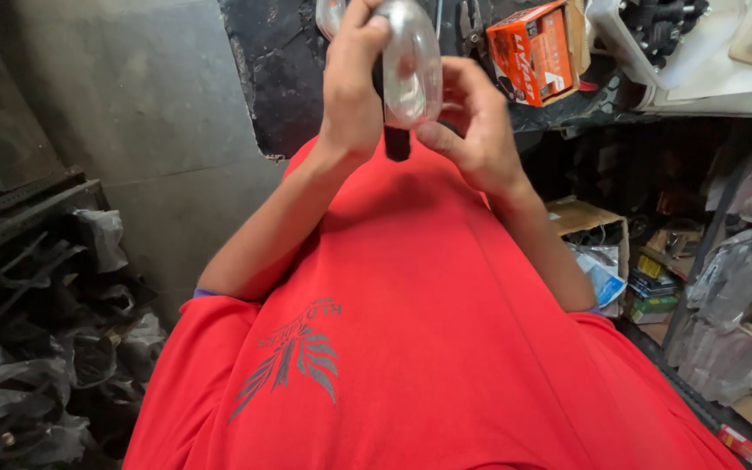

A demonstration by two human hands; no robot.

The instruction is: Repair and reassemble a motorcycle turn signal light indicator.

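A clear, rounded plastic part [412, 65] with a dark stem [396, 144] below it is held up in front of my red shirt [393, 331]. My left hand [352, 83] grips its left side, fingers wrapped over the top. Cupping the right side is my right hand [473, 122], thumb against the lower edge of the clear part. Both forearms rise from the bottom of the view toward the top centre.
An orange-and-white cardboard box [534, 52] lies on a dark bench top [285, 70] behind the hands. Shelves with boxes and plastic-wrapped goods [724, 296] stand at right. A dark rack of bagged parts [36, 348] fills the left. Grey concrete floor [132, 104] shows at upper left.
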